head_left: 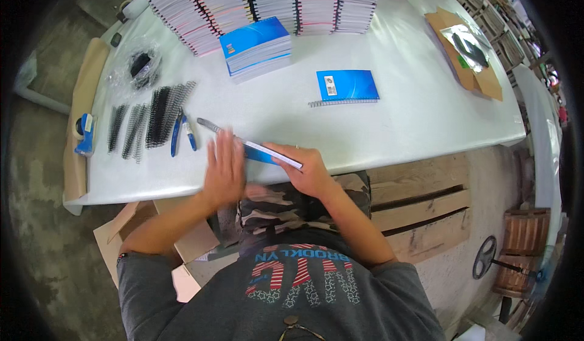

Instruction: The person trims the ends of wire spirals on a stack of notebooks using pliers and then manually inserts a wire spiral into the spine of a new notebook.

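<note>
My right hand (311, 172) grips a thin blue notebook (260, 154) by its right end, tilted up on edge at the table's front. A dark spiral coil (208, 124) sticks out past the notebook's far left end. My left hand (222, 168) lies against that end with its fingers stretched out, partly smeared by motion; its palm side is hidden. To the left are blue-handled pliers (176, 133) and several loose black spiral coils (160, 116). Another blue notebook (348, 86) lies to the right, with a coil along its near edge.
Behind stand a stack of blue notebooks (258, 49) and tall piles of bound books (274, 3). A plastic bag (137, 67) and a blue tape dispenser (85, 135) are at the left. Opened cardboard (486, 84) lies at the far right. A wooden pallet (420, 204) is beyond the front edge.
</note>
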Demonstrator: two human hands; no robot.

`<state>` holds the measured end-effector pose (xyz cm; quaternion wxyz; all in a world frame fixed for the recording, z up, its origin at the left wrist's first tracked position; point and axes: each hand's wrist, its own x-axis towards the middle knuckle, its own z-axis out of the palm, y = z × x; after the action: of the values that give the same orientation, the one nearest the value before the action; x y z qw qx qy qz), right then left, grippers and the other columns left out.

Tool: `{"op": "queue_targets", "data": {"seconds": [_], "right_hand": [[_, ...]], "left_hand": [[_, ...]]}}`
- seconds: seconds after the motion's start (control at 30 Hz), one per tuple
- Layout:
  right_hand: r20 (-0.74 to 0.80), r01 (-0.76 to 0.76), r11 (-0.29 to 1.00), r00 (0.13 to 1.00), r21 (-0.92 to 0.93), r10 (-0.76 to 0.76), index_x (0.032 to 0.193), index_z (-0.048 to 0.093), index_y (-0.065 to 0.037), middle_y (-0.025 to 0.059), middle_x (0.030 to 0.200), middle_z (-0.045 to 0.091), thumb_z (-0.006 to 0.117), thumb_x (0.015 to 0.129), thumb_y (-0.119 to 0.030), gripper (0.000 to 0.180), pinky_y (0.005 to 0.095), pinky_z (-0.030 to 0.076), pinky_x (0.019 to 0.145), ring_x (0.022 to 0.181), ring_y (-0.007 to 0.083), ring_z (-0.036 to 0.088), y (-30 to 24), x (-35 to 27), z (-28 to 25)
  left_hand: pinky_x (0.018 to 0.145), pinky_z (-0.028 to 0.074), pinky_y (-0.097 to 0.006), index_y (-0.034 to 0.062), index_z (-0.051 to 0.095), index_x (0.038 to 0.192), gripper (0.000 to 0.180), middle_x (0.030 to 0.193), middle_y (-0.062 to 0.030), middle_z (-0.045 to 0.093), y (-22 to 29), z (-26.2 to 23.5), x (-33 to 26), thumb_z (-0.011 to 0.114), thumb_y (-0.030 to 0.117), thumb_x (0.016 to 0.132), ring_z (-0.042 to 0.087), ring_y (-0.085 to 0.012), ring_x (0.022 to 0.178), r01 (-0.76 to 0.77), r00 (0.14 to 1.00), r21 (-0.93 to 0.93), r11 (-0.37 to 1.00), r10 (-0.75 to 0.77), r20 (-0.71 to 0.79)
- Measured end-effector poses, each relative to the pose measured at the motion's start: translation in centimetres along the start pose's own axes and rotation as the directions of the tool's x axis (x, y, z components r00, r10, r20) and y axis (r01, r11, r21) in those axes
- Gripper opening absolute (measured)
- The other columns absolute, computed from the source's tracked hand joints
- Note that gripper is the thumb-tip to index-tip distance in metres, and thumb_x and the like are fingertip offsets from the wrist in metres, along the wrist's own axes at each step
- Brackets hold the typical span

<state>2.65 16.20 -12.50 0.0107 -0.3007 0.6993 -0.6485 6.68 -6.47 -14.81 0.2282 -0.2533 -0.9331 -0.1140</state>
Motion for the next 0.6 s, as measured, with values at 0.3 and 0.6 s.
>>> {"op": "queue_targets", "data": {"seconds": [0.3,0.6], "right_hand": [[0.025,0.149,0.989,0.989,-0.019,-0.148,0.119,0.058,-0.004,0.017,0.111,0.063,0.053,0.077,0.005,0.043,0.0365,0.05,0.083,0.097,0.0333,0.062,0.6,-1.0,2.0],[-0.007,0.022,0.999,1.0,-0.023,-0.022,0.115,0.061,-0.005,0.0139,0.105,0.066,0.059,0.084,-0.003,0.031,0.0304,0.05,0.078,0.089,0.0276,0.065,0.1,-1.3,1.0]], "left_hand": [[0.1,-0.009,-0.068,-0.0115,0.004,0.141,0.127,0.145,-0.0378,0.0,-1.3,0.4,-1.6,0.044,0.083,0.066,-0.004,-0.0533,0.135,0.144,0.988,0.107,0.984,-0.137,-0.07],[0.102,0.025,-0.049,0.0052,0.052,0.125,0.05,0.124,-0.0146,0.054,-1.3,-8.2,8.4,0.057,0.038,0.088,0.046,-0.0339,0.12,0.094,0.992,0.037,0.995,-0.097,0.077]]}}
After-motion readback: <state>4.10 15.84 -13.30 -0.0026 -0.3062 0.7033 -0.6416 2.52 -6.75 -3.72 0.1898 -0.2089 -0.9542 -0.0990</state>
